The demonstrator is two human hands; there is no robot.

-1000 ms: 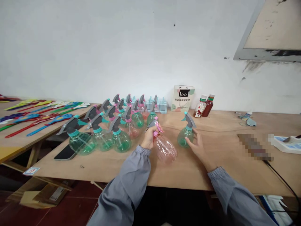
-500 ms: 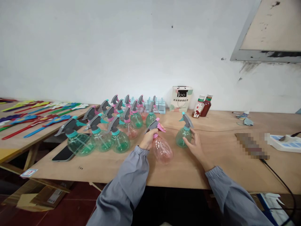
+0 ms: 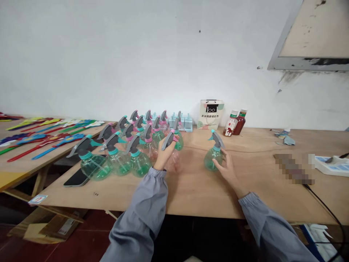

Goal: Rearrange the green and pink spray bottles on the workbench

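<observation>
My left hand (image 3: 165, 151) is closed round the neck of a pink spray bottle (image 3: 173, 162) with a grey and pink trigger head, beside the group on the table. My right hand (image 3: 225, 163) rests its fingers around the lower right side of a green spray bottle (image 3: 211, 158), which stands upright on the table, apart from the others. To the left, several more spray bottles stand close together in rows, among them a green one (image 3: 140, 164) and another green one (image 3: 95, 167) at the near left corner. Part of the pink bottle is hidden behind my left hand.
A black phone (image 3: 76, 178) lies by the near left bottles. Toward the wall are a paper bag (image 3: 211, 115) and two red sauce bottles (image 3: 231, 123). At right lie a power strip (image 3: 331, 166) and a cable (image 3: 324, 203). Colourful hand-shaped toys (image 3: 51, 142) cover the left table.
My left hand has moved the pink spray bottle left and farther back, toward the grouped bottles. My right hand and its green bottle have hardly moved.
</observation>
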